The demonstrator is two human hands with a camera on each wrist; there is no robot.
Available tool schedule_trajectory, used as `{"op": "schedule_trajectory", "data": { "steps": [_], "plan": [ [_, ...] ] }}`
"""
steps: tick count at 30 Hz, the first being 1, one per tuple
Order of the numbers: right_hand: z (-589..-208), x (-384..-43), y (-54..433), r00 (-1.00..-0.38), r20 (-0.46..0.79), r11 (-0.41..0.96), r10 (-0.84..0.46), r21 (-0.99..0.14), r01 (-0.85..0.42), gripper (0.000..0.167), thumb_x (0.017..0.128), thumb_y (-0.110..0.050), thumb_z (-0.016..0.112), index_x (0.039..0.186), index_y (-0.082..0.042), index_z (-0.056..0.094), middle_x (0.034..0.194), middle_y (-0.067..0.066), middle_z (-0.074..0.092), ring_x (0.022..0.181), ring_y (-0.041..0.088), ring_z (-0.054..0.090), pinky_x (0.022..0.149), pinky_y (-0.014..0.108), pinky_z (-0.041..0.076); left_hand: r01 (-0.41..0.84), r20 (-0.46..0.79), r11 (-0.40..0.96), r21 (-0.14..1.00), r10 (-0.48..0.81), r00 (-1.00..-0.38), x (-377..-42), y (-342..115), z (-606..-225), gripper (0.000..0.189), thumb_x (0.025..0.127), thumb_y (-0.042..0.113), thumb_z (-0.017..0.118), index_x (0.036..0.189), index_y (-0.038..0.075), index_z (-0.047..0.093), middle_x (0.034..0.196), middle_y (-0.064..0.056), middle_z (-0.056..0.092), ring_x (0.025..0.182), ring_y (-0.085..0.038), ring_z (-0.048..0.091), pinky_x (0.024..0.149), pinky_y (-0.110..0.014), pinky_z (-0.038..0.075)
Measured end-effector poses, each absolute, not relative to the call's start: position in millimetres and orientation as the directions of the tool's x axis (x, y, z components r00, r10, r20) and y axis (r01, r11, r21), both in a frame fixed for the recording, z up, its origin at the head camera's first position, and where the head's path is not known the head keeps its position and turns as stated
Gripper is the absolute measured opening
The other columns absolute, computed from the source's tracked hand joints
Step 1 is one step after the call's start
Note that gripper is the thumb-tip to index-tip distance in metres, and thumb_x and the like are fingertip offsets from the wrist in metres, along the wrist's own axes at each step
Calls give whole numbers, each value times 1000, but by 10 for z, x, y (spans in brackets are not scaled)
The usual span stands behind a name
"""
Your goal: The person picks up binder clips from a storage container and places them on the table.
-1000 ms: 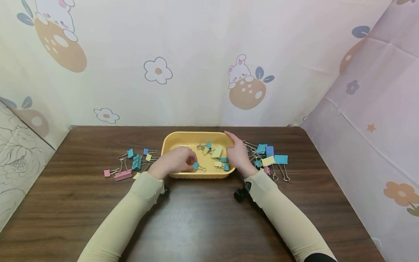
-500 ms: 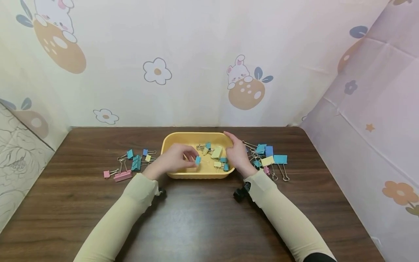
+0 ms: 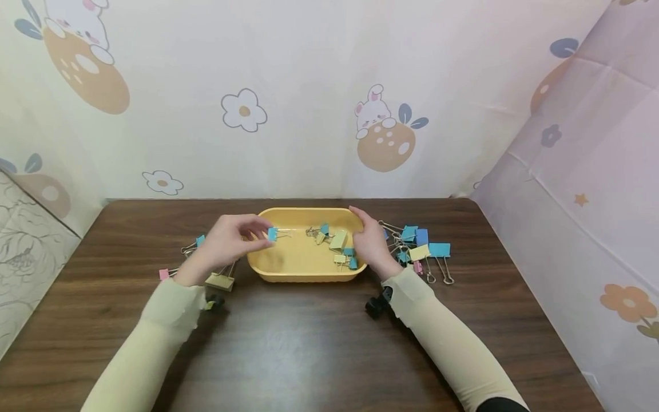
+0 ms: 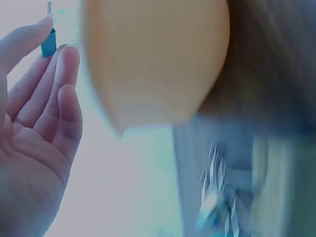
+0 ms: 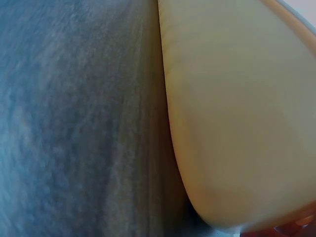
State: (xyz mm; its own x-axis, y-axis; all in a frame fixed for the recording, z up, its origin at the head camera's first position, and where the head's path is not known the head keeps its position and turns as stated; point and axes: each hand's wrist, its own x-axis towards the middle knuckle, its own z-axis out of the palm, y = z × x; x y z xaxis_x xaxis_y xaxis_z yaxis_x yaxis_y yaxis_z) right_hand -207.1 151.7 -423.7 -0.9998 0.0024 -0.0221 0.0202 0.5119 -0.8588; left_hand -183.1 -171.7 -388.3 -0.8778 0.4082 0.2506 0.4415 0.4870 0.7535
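Observation:
Between thumb and fingertips, my left hand [image 3: 231, 243] pinches a small blue binder clip [image 3: 272, 234], held up over the left end of a yellow plastic tray [image 3: 304, 277]. The clip's wire handles point right. In the left wrist view the blue clip [image 4: 48, 45] sits at the fingertips, with the other fingers loosely bent below. My right hand [image 3: 372, 243] grips the tray's right end, thumb along the rim. Inside the tray, towards the right, lie several yellow and blue binder clips [image 3: 338, 240]. The right wrist view shows only the tray's outer wall [image 5: 237, 113]; that hand is hidden there.
Left of the tray, partly covered by my left hand and wrist, are a yellow clip [image 3: 220, 281], a pink clip [image 3: 163, 274] and a blue clip [image 3: 200, 240]. A pile of mixed binder clips [image 3: 419, 253] lies right of the tray. A patterned curtain [image 3: 304, 114] hangs behind the table.
My left hand has lifted the small blue clip from the tray's floor and carried it left to the tray's left end. The right hand stays on the tray.

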Motion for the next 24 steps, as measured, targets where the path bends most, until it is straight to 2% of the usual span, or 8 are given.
{"op": "schedule_trajectory", "data": {
  "steps": [2, 7, 9, 13, 17, 20, 24],
  "plan": [
    [-4234, -2077, 1506, -1000, -29, 511, 0, -859, 25, 75, 86, 12, 41, 153, -22, 41, 151, 10, 44, 56, 25, 51, 49, 29, 44, 421, 248, 519, 744, 370, -895, -1797, -1879, -3837, 28, 81, 27, 84, 105, 15, 74, 81, 6, 70, 73, -14, 65, 65, -29, 52],
    [-4235, -2069, 1506, -999, -41, 529, 5, -848, 37, 74, 87, 12, 41, 153, -21, 41, 153, 9, 43, 73, 25, 58, 52, 30, 46, 368, 218, 620, 692, 307, -926, -1745, -2249, -3826, 29, 83, 36, 82, 105, 19, 73, 81, 6, 70, 72, -15, 64, 65, -28, 52],
    [-4233, -2067, 1503, -999, -39, 529, 8, -848, 37, 73, 87, 12, 41, 153, -22, 41, 153, 8, 43, 71, 24, 58, 51, 29, 45, 364, 213, 664, 653, 301, -930, -1735, -2373, -3846, 29, 84, 37, 81, 105, 18, 73, 82, 6, 70, 73, -15, 64, 66, -29, 52],
    [-4221, -2057, 1519, -999, -39, 519, 5, -854, 36, 74, 87, 11, 41, 153, -23, 41, 153, 8, 42, 54, 23, 49, 47, 28, 42, 347, 190, 728, 592, 292, -937, -1715, -2576, -3914, 30, 86, 35, 80, 106, 14, 73, 84, 4, 70, 75, -15, 65, 67, -30, 52],
    [-4219, -2052, 1524, -999, -40, 517, 9, -855, 39, 74, 87, 11, 41, 152, -23, 41, 152, 9, 44, 53, 18, 48, 48, 28, 44, 251, 92, 724, 642, 252, -963, -1661, -2787, -3982, 36, 86, 37, 79, 109, 12, 70, 89, -3, 70, 77, -22, 68, 48, -34, 52],
    [-4224, -2052, 1521, -999, -35, 518, 16, -854, 38, 74, 87, 11, 41, 152, -23, 42, 151, 9, 45, 51, 18, 47, 47, 28, 43, 183, 22, 710, 680, 229, -973, -1620, -2934, -4036, 36, 86, 34, 79, 110, 10, 68, 93, -7, 70, 72, -26, 68, 39, -38, 49],
    [-4229, -2059, 1515, -1000, -23, 521, 12, -853, 26, 73, 86, 11, 42, 152, -21, 43, 150, 9, 45, 52, 19, 48, 47, 28, 43, 157, -15, 734, 661, 221, -975, -1575, -3092, -4099, 33, 87, 28, 79, 110, 6, 68, 92, -9, 70, 56, -24, 64, 50, -34, 52]
  ]
}}
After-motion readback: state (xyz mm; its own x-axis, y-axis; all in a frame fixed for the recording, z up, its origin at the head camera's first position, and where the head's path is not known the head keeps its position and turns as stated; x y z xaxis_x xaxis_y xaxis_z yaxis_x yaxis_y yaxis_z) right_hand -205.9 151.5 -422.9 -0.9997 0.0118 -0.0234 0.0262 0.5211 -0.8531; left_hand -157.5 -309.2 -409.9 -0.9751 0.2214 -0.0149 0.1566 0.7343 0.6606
